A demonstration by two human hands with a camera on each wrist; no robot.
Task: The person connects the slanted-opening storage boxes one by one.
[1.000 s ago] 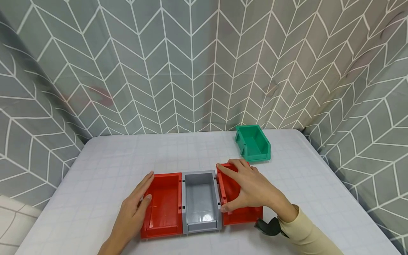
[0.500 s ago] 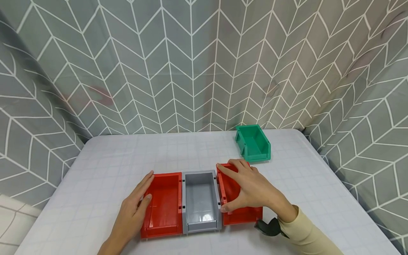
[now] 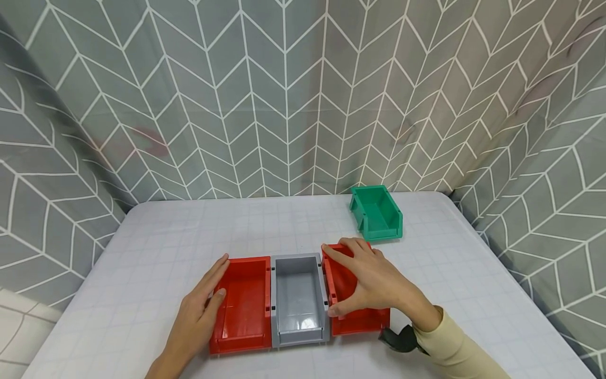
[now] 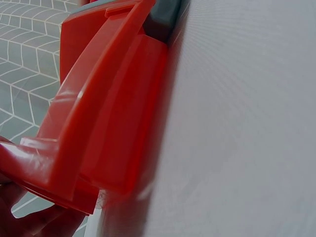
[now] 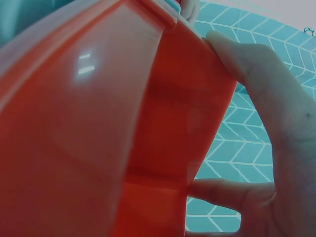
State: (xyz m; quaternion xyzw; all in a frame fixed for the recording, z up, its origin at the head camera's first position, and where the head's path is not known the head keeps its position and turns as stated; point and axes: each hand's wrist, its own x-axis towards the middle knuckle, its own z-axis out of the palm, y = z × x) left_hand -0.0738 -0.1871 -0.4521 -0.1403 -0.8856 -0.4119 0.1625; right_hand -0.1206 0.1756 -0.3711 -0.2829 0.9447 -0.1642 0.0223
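Observation:
My left hand [image 3: 194, 310] grips the left wall of a red plastic bin [image 3: 246, 305], thumb over the rim and fingers along the outside. The same bin [image 4: 108, 108] fills much of the left wrist view. Against its right side stands a grey bin [image 3: 299, 295]. My right hand [image 3: 369, 276] spans a second red bin [image 3: 362, 322], its thumb and index finger on the left wall beside the grey bin. That second red bin sits slightly tilted, a narrow gap showing toward the grey one. Part of its inside is hidden under my hand.
A green bin [image 3: 379, 213] stands at the back right of the table, behind the second red bin. The white table [image 3: 199, 226] meets a grey patterned curtain [image 3: 284, 105] at the back and sides. A dark wrist-worn piece [image 3: 400, 338] hangs under the right wrist.

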